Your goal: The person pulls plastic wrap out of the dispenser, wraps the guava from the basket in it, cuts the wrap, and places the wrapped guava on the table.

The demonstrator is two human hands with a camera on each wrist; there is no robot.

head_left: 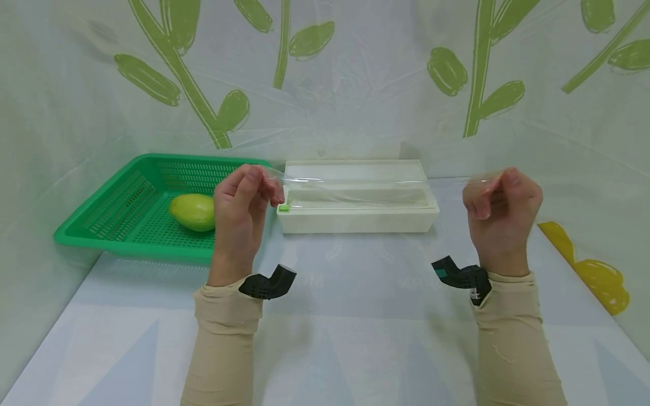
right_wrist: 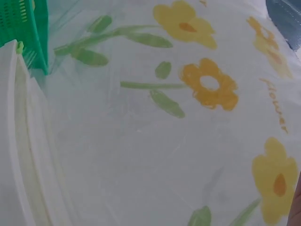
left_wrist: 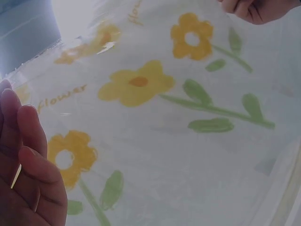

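A strip of clear plastic wrap (head_left: 315, 181) stretches between the two raised hands, overlapping the white wrap box behind it in the head view. My left hand (head_left: 246, 197) pinches its left end beside the green basket. At the other end, my right hand (head_left: 503, 197) pinches the film, with fingers curled in. The white box (head_left: 358, 221) has its lid up and a small green slider (head_left: 284, 208) at its left end. In the left wrist view the left fingers (left_wrist: 34, 129) stand at the film's edge. Only a sliver of hand (right_wrist: 296, 202) enters the right wrist view.
A green plastic basket (head_left: 127, 246) stands at the left, holding a yellow-green mango-like fruit (head_left: 192, 212). A flower-printed cloth (left_wrist: 155, 146) covers the table, and a leaf-printed sheet (head_left: 376, 84) hangs behind. Each wrist bears a black camera mount (head_left: 268, 283).
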